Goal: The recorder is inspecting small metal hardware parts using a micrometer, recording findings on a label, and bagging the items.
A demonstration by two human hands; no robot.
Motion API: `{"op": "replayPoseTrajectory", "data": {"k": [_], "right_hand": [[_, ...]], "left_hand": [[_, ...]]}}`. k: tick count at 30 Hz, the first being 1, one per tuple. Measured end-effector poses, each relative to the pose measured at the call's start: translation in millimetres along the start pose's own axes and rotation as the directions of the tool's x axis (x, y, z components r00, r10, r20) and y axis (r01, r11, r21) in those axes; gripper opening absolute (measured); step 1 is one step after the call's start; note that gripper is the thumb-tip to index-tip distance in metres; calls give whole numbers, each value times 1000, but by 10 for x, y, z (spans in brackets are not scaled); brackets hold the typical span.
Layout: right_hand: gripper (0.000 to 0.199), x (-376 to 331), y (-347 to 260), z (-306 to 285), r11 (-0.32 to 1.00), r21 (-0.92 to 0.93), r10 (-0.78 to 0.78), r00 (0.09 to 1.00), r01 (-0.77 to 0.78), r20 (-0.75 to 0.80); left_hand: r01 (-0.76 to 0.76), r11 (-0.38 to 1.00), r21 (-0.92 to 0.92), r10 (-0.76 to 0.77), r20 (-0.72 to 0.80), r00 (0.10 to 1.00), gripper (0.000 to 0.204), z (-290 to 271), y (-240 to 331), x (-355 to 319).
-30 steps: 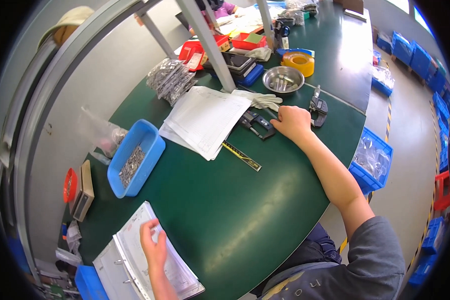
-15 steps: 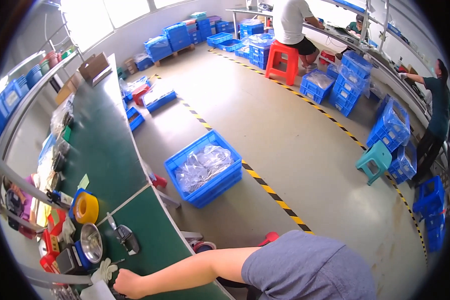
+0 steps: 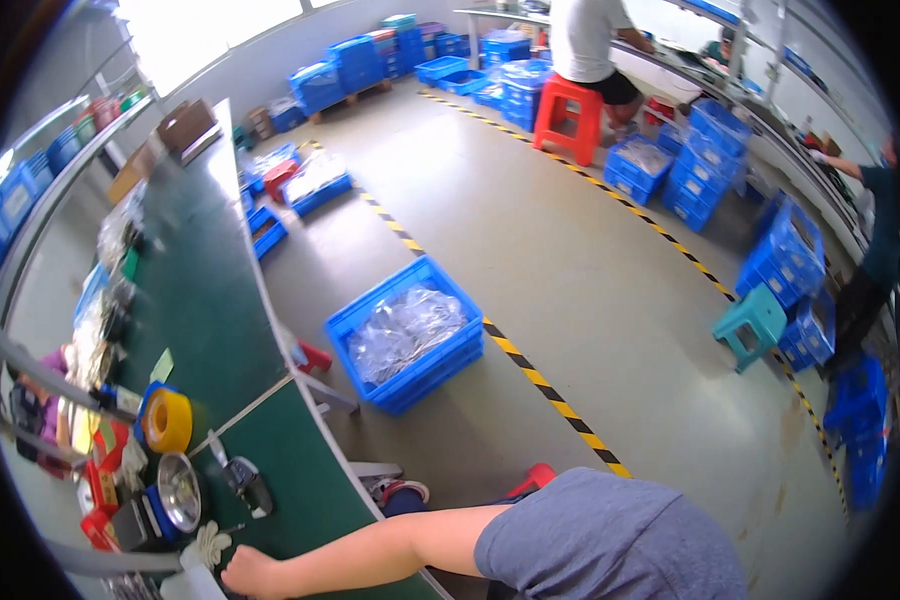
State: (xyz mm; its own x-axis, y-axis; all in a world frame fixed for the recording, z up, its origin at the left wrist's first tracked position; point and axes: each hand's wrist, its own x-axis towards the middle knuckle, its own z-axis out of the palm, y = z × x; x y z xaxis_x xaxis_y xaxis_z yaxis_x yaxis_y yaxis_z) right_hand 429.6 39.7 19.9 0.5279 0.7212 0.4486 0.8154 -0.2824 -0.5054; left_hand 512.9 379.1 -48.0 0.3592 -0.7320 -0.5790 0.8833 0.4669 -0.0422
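Observation:
My right hand (image 3: 252, 573) rests low over the green bench (image 3: 305, 478), its fingers curled in. Whatever they hold, if anything, is hidden. Beside it lie a crumpled white glove (image 3: 207, 545) and a white sheet-like piece (image 3: 198, 582), cut off by the dark rim. A grey micrometer-like measuring tool (image 3: 243, 480) lies farther up the bench. To its left, a shiny metal bowl (image 3: 179, 491) stands by a dark boxy device (image 3: 138, 522). Beyond the bowl is a roll of yellow tape (image 3: 169, 420) with a blue ring. My left hand is out of view.
A blue crate (image 3: 410, 375) with clear-bagged parts stands on the floor right of the bench. A metal shelf post (image 3: 45, 375) edges the bench's left. Farther right are a teal stool (image 3: 750, 325), stacked blue crates (image 3: 705, 165) and people at another bench.
My right hand has shifted slightly left and stays curled. The view has tilted a little. At the far right, a person's arm and head have moved.

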Motion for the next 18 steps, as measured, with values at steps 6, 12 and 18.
{"op": "replayPoseTrajectory", "data": {"k": [6, 12, 18], "right_hand": [[9, -425, 369, -688, 982, -81, 178, 977, -170, 114], [17, -301, 199, -574, 979, -105, 189, 973, -176, 130], [21, -375, 317, -502, 986, -165, 9, 1000, -9, 1]], "left_hand": [[-844, 521, 127, 773, -489, 404, 44, 908, -3102, -25], [-840, 356, 409, 636, -765, -103, 34, 764, -5137, -620], [-547, 636, 544, 550, -817, -172, 29, 1360, -5513, -254]]}}
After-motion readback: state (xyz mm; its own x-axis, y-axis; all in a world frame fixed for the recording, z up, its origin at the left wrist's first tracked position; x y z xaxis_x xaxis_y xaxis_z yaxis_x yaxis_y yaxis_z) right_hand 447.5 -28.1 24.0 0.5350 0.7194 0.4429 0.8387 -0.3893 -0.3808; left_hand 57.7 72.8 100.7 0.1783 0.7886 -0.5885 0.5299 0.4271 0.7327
